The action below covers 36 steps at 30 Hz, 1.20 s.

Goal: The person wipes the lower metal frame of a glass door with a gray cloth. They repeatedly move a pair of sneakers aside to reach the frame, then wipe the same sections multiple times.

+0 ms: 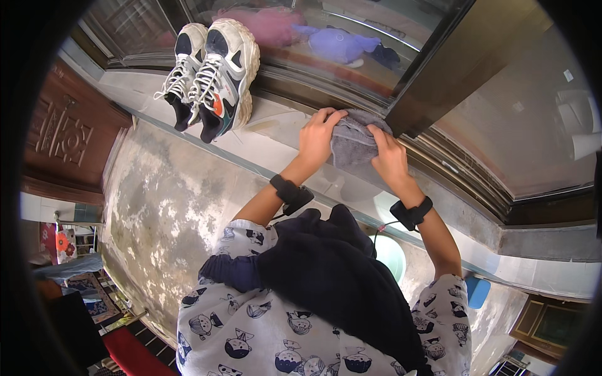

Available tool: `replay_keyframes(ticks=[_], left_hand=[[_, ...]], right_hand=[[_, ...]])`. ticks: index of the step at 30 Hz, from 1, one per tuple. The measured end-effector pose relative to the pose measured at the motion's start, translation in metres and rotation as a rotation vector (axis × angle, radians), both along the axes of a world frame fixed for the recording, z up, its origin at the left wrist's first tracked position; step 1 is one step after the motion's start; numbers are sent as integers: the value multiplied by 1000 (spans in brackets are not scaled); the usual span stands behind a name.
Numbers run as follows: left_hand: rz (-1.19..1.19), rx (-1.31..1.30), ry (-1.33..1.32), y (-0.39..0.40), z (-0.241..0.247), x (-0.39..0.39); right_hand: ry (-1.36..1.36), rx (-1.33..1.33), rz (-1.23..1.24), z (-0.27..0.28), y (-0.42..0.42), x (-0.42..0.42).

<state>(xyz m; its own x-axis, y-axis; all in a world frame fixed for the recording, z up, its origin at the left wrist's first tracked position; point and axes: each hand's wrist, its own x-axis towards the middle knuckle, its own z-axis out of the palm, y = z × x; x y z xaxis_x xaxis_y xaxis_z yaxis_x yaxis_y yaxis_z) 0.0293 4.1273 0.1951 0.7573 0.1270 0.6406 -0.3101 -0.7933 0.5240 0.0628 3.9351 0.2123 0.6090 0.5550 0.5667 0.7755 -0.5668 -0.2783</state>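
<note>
A grey cloth [355, 143] is held between my two hands over the tiled window ledge, against the dark metal window frame. My left hand [320, 136] grips its left upper edge with bent fingers. On the right part of the cloth, my right hand [389, 155] pinches a fold. The cloth looks folded over on itself, and its lower part hangs towards the ledge. To the left on the same ledge, a pair of white and black sneakers [225, 70] leans upright against the window, laces facing out.
Sliding window tracks [456, 176] run to the right of the cloth. Behind the glass lie a purple item [341, 44] and a pink one [268, 26]. Below the ledge stand a pale green basin [391, 256] and a blue object [477, 292]. A carved brown door [66, 134] is at the left.
</note>
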Motion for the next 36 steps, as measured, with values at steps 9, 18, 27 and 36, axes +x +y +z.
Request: replay_keyframes(ticks=[9,18,27,36], left_hand=[[308,-97,-74,72,10,16],[311,-20,-44,55,19,24],[31,32,-360,-64,33,44],[-248,34,-260,-57,45,5]], right_hand=[[33,-20,66,2,102,27],[-12,61,46,10,91,17],[84,255,-319,9,-20,-20],[75,270,-326,10,-48,-44]])
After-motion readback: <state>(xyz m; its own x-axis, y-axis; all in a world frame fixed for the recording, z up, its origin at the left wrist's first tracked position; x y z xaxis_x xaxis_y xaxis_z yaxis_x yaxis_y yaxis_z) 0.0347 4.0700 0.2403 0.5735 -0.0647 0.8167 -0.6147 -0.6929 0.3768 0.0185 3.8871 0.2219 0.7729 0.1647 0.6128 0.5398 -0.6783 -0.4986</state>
